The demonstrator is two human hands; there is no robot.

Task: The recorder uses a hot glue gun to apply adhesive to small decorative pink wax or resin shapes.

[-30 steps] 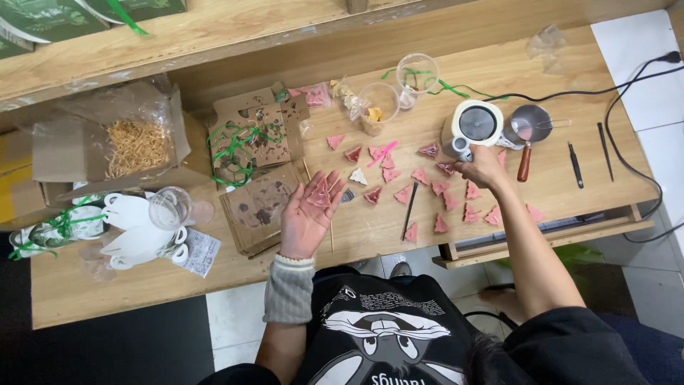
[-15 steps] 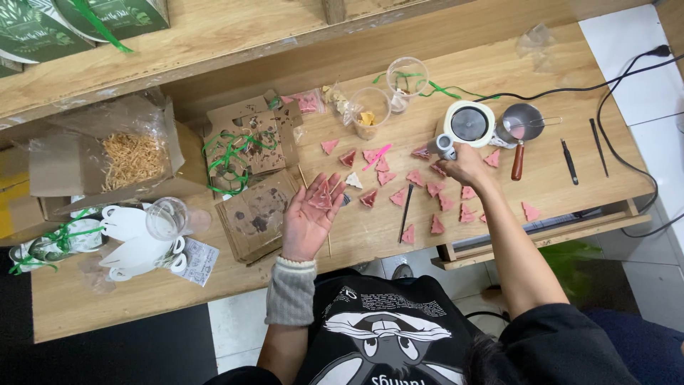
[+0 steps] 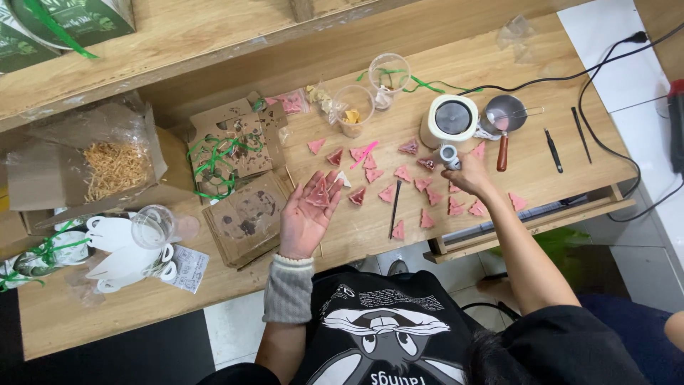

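Observation:
My left hand [image 3: 305, 214] lies palm up over the wooden table [image 3: 541, 78], fingers spread, with a pink triangle piece [image 3: 318, 194] resting on the palm. Several more pink triangle pieces [image 3: 388, 192] are scattered on the table between my hands. My right hand [image 3: 469, 178] reaches forward and its fingers close around a small grey cylinder [image 3: 448, 154] standing just in front of a white round pot [image 3: 452, 118]. A small metal pan with a brown handle [image 3: 504, 117] sits right of the pot.
Brown cardboard sheets with green ribbon [image 3: 228, 153] lie left of my left hand. Clear plastic cups [image 3: 354, 107] stand at the back. A box with straw filling [image 3: 114, 167], white cut-out shapes [image 3: 117, 246], a dark stick [image 3: 394, 208], thin tools [image 3: 553, 150] and a black cable [image 3: 613, 50] are around.
My right hand has moved slightly left from the pot's edge onto the small grey cylinder. My left hand stays palm up with the pink triangle on it.

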